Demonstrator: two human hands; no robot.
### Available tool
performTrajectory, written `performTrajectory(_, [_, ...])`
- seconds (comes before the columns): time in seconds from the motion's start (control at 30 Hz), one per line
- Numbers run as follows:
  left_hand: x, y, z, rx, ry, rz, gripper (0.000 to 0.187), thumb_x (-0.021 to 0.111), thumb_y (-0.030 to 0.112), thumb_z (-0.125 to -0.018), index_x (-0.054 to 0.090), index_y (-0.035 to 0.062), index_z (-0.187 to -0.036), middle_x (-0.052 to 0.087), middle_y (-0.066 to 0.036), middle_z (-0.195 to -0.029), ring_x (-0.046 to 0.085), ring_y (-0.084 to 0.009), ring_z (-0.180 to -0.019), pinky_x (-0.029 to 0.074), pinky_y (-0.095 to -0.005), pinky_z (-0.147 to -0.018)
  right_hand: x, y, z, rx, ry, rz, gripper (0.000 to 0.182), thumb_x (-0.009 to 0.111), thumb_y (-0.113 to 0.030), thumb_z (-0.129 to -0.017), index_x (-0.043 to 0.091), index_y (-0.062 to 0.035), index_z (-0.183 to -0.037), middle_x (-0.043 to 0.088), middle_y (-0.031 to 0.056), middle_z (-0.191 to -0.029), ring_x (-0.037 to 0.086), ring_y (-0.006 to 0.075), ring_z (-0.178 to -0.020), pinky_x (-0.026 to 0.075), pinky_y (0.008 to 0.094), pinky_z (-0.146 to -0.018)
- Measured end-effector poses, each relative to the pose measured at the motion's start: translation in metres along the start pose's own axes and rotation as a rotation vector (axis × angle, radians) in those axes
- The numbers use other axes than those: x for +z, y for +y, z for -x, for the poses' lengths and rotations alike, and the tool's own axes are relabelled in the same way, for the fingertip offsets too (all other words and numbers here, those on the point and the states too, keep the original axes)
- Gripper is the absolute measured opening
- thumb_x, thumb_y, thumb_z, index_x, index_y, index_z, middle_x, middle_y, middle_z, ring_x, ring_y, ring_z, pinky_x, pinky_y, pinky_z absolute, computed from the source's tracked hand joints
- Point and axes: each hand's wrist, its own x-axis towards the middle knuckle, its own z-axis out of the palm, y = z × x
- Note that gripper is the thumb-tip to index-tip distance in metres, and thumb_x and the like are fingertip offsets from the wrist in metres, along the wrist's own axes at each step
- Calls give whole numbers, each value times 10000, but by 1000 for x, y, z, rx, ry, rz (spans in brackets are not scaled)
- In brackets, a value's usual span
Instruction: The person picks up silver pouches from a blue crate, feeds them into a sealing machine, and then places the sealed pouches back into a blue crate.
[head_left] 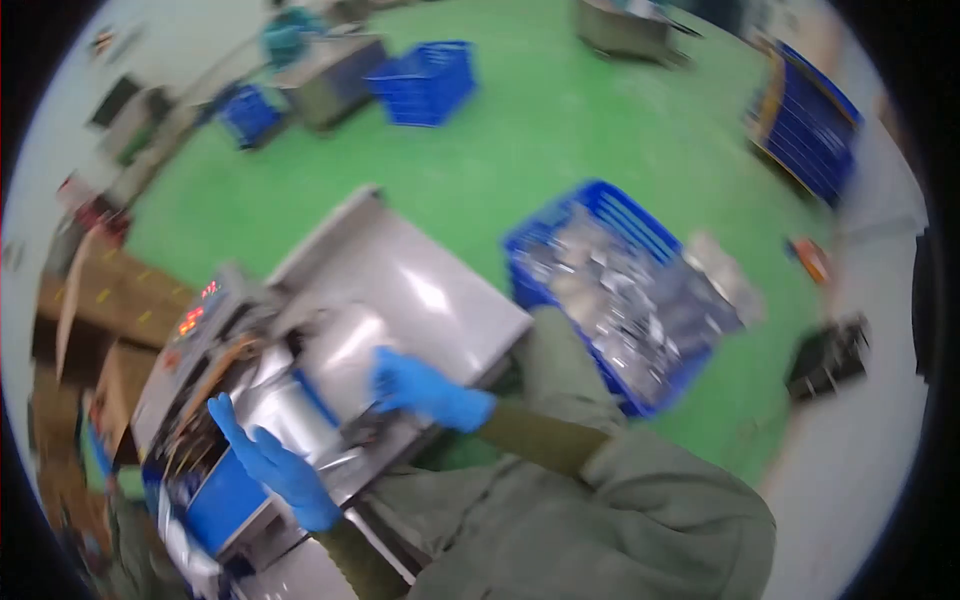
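Observation:
Both of my hands wear blue gloves over a metal work table [440, 290] with a raised rim. My left hand [275, 465] is beside the machine, its fingers stretched out and nothing in them. Over the table's front part is my right hand [425, 390], its fingers curled together; whether they hold anything is too blurred to tell. Between and behind the hands lies a shiny silvery bag or sheet [290, 405] by the machine [205, 330] with red lit digits. A blue flat surface [228, 500] is left of my left hand.
A blue crate [640, 225] full of silvery packets [620, 300] stands on the green floor right of the table. Farther back are more blue crates [422, 85] and a metal cabinet [335, 80]. Cardboard boxes [125, 290] stand at the left. A person [290, 35] is at the back.

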Motion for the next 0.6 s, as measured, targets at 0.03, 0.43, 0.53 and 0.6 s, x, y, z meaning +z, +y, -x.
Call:
performTrajectory(0.03, [40,38,30,61,-177,30,646,445,403,-921,293,-38,-1368,381,-190,-1375,337,-281,-1286,239,-397,-1072,15,-6,10,158,-59,-357,451,375,-460,-948,525,-51,-1062,571,77,-919,569,183,-782,509,323,-712])
performTrajectory(0.43, [-5,-33,51,50,-225,-715,434,504,156,-903,439,3,-1304,410,-166,-1367,373,-294,-1264,248,-390,-1071,-308,-219,269,-92,1465,1763,457,607,-315,-837,454,9,-1121,563,107,-1018,569,216,-851,485,281,-736])
performTrajectory(0.53, [-40,-48,58,23,-123,-803,487,591,221,-858,468,27,-1288,468,-170,-1308,403,-302,-1235,285,-393,-1048,-429,-219,328,276,1133,1732,403,597,-324,-843,465,-1,-1045,558,101,-954,552,207,-797,469,289,-700])
performTrajectory(0.6, [-61,-68,55,-17,-67,-922,524,611,288,-853,467,34,-1288,464,-171,-1309,390,-297,-1249,277,-391,-1054,-470,-224,329,343,934,1844,373,591,-330,-848,472,-7,-994,555,97,-911,541,202,-761,458,294,-676])
